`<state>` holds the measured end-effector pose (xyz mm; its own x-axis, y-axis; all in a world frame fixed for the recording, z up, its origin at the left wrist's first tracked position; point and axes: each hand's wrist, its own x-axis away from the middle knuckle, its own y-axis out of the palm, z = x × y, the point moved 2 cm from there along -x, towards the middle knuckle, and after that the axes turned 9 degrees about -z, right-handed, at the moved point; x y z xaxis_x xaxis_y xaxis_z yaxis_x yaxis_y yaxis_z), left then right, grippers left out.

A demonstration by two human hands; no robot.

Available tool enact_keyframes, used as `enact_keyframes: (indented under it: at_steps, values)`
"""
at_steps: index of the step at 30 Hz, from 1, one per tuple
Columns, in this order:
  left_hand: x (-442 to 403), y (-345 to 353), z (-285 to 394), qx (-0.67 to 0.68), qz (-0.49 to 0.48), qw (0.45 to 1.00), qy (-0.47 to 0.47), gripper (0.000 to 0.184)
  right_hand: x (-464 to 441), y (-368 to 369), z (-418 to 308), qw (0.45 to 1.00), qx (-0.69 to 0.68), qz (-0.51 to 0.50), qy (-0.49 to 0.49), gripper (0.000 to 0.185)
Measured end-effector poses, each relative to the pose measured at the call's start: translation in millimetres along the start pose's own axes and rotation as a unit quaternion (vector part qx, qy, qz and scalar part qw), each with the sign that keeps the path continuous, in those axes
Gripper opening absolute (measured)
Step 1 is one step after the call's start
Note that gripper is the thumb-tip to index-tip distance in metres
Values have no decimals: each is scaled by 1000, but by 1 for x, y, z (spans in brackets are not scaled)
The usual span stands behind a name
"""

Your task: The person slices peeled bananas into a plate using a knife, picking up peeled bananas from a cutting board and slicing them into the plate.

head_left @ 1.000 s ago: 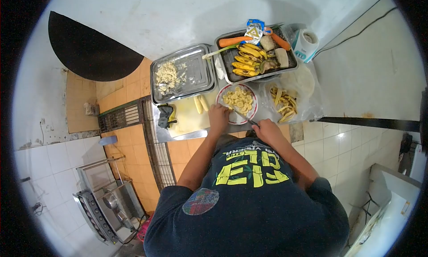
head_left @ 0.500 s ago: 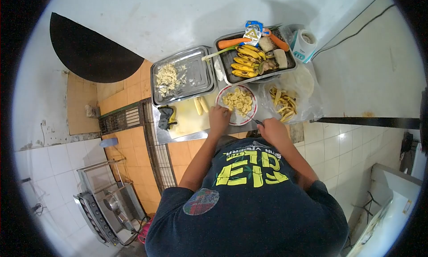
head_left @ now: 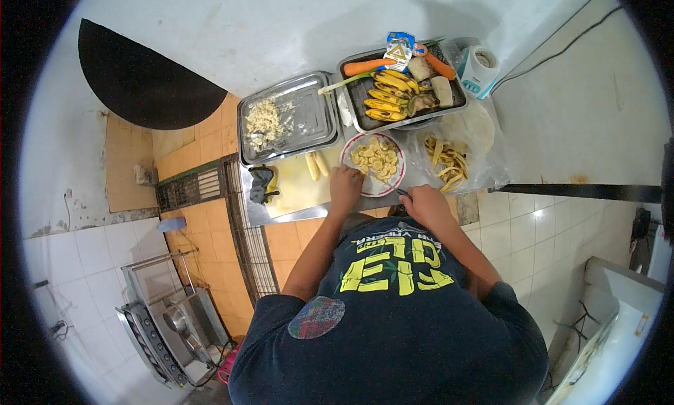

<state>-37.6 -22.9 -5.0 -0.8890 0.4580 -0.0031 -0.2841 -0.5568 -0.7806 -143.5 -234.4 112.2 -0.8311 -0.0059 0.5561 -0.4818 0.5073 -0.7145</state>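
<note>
A white plate with a red rim [head_left: 342, 154] holds a heap of banana slices [head_left: 374, 156]. My left hand [head_left: 346, 187] is at the plate's near left edge with fingers closed; what they grip is hidden. In my right hand [head_left: 427, 205] is a knife [head_left: 402, 192], its dark handle showing and its blade pointing over the plate's near right side. Two peeled bananas [head_left: 316, 166] lie on a pale cutting board [head_left: 291, 191] to the left of my left hand. Banana peels [head_left: 447, 163] sit on a clear plastic bag [head_left: 484, 159] right of the plate.
Behind, a metal tray [head_left: 347, 117] carries unpeeled bananas [head_left: 390, 95], carrots [head_left: 368, 67] and a blue packet [head_left: 399, 50]. Another tray [head_left: 309, 117] holds a pale crumbly mass [head_left: 265, 124]. A black-and-yellow bundle [head_left: 262, 185] lies at the board's left; a white-and-blue appliance [head_left: 480, 71] stands back right.
My right hand and the knife have shifted slightly to the left, toward the plate. My left hand has stayed nearly in place.
</note>
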Motion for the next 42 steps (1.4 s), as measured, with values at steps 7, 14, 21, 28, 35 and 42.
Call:
enact_keyframes:
  at_steps: [7,14,21,28,35,42]
  values:
    - [-1,-1,1,-15,-6,1000,3,14,-2,4,2,1000,16,4,-12,39]
    - [-2,-1,1,-14,-6,1000,-5,12,-5,1,0,1000,8,-18,-3,39]
    - [-3,1,-2,-17,-16,1000,-5,12,-13,14,5,1000,5,-5,-8,39]
    - [-5,-1,1,-19,-31,999,-24,15,-15,6,3,1000,6,-16,4,37]
    - [-6,2,-1,-17,-19,999,-35,17,3,-19,0,999,7,-34,33,38]
    - [-5,1,0,-18,-14,1000,-18,13,-3,-15,4,1000,1,-5,10,40]
